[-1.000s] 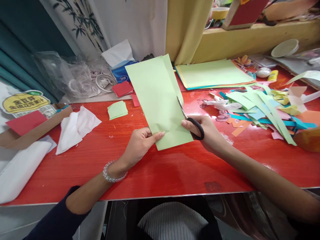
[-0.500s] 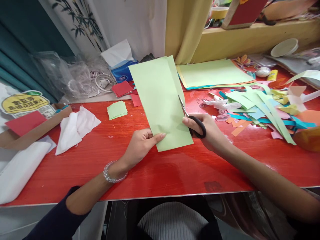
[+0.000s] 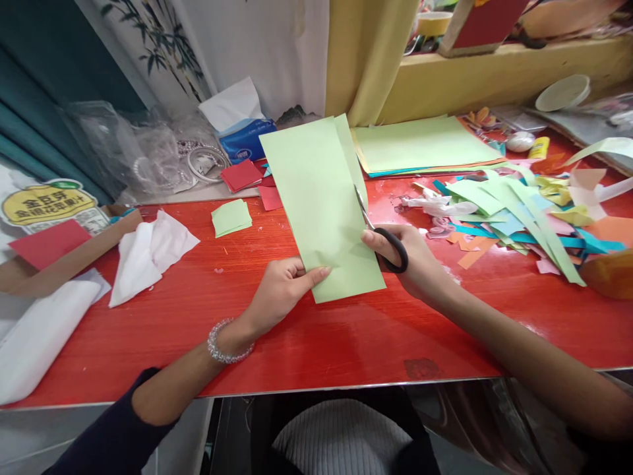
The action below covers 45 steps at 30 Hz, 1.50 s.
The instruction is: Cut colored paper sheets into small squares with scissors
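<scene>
A: Item, paper (image 3: pixel 321 204)?
B: Pale green sheet, folded, held tilted above the red table (image 3: pixel 306 343), centre.
A: Left hand (image 3: pixel 279 290)?
B: Pinches the sheet's lower left edge, thumb on top.
A: Right hand (image 3: pixel 415 260)?
B: Clenched through the black handles of scissors (image 3: pixel 380 237); blades in the sheet's right edge.
A: Nearby?
B: Scraps (image 3: pixel 514 211) right, paper stack (image 3: pixel 420 145) behind, tissue (image 3: pixel 148 254) left.

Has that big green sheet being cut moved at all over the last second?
Yes. The green sheet has drifted slightly right and toward the person, judged against the tissue pack behind it. The left hand holds it; the right hand works the scissors.
</scene>
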Each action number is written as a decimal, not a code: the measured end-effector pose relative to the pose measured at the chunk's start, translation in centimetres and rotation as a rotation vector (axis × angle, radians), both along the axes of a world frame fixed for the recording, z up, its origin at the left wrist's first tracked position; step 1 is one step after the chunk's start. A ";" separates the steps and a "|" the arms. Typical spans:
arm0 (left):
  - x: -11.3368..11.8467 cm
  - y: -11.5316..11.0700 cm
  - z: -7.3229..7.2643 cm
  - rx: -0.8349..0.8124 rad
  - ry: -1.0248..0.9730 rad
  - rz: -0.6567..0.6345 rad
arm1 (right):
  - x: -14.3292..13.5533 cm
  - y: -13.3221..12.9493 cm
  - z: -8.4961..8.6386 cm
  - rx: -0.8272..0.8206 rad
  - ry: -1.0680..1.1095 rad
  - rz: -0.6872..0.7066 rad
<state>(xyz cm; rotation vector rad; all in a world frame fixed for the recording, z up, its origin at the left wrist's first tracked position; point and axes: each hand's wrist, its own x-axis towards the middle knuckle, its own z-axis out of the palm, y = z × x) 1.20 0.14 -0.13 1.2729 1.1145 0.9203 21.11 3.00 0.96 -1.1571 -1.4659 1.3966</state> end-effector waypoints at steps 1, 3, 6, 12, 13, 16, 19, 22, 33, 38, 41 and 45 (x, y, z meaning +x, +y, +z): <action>0.0 0.0 0.0 0.000 0.002 0.002 | 0.0 0.0 0.0 0.005 -0.009 -0.005; 0.0 0.0 0.0 0.001 0.000 0.004 | -0.1 0.0 0.1 0.012 -0.022 -0.013; 0.1 0.0 0.0 -0.001 -0.016 0.000 | -0.1 -0.1 0.2 0.019 -0.038 -0.015; 0.1 0.1 -0.1 0.009 0.000 0.003 | -0.1 0.0 0.4 0.035 -0.064 -0.012; 0.1 0.1 -0.2 0.009 0.003 0.004 | -0.1 0.0 0.4 0.031 -0.054 -0.011; 0.1 0.0 -0.3 -0.004 -0.005 -0.005 | -0.1 0.1 0.2 0.013 -0.010 -0.014; 0.1 -0.1 -0.3 -0.027 -0.017 -0.036 | 0.0 0.1 0.2 0.002 0.018 -0.036; 0.3 -0.2 -0.4 -0.043 -0.004 -0.047 | 0.0 0.0 0.4 -0.018 0.032 -0.045; 0.5 -0.4 -0.4 -0.071 0.031 -0.065 | 0.0 0.1 0.3 0.034 -0.021 -0.063; 0.5 -0.3 -0.5 -0.068 0.026 -0.067 | 0.1 0.2 -0.1 0.048 -0.033 -0.047; 0.5 -0.4 -0.6 -0.063 0.023 -0.068 | 0.0 0.2 -0.1 0.043 -0.032 -0.049; 0.5 -0.5 -0.7 -0.057 0.014 -0.082 | -0.1 0.2 0.0 0.027 -0.003 -0.061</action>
